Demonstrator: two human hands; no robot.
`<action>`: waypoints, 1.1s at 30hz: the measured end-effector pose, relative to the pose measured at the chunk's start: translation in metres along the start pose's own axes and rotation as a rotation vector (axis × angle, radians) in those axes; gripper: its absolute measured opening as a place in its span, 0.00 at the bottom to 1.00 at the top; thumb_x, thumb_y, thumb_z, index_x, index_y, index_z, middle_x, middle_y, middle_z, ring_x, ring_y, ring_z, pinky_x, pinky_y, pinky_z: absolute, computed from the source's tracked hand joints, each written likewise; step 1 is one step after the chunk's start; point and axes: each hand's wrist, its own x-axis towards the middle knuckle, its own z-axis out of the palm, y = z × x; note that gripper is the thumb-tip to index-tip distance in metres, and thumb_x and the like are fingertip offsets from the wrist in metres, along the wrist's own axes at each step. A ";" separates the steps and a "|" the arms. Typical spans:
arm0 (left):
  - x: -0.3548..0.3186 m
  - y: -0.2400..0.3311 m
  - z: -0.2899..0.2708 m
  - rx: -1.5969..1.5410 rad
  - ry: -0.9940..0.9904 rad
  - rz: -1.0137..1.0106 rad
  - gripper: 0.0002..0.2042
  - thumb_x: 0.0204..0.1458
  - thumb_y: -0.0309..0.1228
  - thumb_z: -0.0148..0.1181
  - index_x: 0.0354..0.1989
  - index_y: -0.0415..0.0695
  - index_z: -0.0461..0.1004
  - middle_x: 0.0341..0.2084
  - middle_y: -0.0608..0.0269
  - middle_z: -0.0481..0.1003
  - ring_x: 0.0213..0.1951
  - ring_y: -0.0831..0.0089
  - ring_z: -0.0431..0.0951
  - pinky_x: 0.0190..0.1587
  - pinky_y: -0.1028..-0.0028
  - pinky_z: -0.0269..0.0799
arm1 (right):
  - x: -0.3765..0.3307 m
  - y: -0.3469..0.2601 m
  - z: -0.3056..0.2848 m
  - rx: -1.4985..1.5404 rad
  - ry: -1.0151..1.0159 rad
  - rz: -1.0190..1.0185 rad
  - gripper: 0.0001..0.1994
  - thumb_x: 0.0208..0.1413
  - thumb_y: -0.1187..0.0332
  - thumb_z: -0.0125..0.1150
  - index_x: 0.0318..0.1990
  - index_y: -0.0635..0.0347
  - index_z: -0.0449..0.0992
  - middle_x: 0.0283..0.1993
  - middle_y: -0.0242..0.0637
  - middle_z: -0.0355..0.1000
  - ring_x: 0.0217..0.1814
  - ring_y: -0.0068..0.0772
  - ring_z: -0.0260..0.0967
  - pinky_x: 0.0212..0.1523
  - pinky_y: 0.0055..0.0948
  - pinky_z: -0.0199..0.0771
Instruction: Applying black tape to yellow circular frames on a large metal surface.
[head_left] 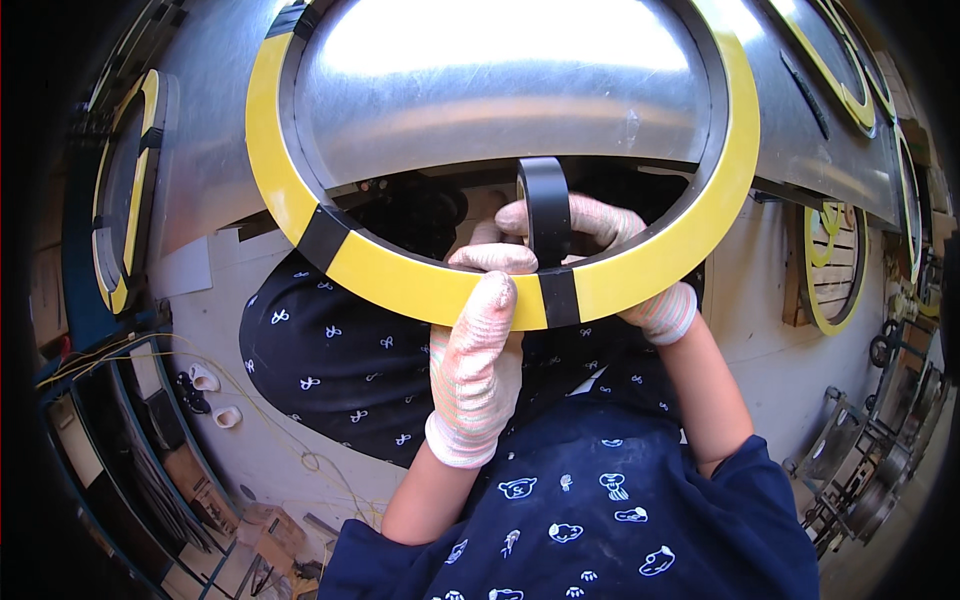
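Note:
A large yellow ring [420, 285] lies level in front of me, its far part over the metal table and its near part over my lap. Black tape bands cross it at the near side, the near left and the far left. My left hand [472, 370], in a pale striped glove, is closed on the near rim, thumb on top and fingers inside. Reaching under the rim at the right, my gloved right hand [597, 218] holds a roll of black tape [549, 212] upright inside the ring, right beside the near band. Some right fingertips are hidden behind the roll.
The metal table [480, 125] ends just ahead of my lap. Similar rings stand at the left [148, 170] and far right. A black pen-like tool [804, 94] lies on the table's right side. Shelving [150, 440] stands lower left, and wheeled carts [865, 470] lower right.

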 end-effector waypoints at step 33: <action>0.005 0.010 -0.018 0.063 -0.008 -0.026 0.14 0.66 0.36 0.62 0.54 0.41 0.74 0.49 0.60 0.77 0.52 0.72 0.78 0.63 0.68 0.69 | -0.025 -0.024 0.001 -0.301 0.129 0.022 0.27 0.65 0.68 0.66 0.70 0.64 0.69 0.50 0.35 0.80 0.51 0.23 0.77 0.58 0.28 0.78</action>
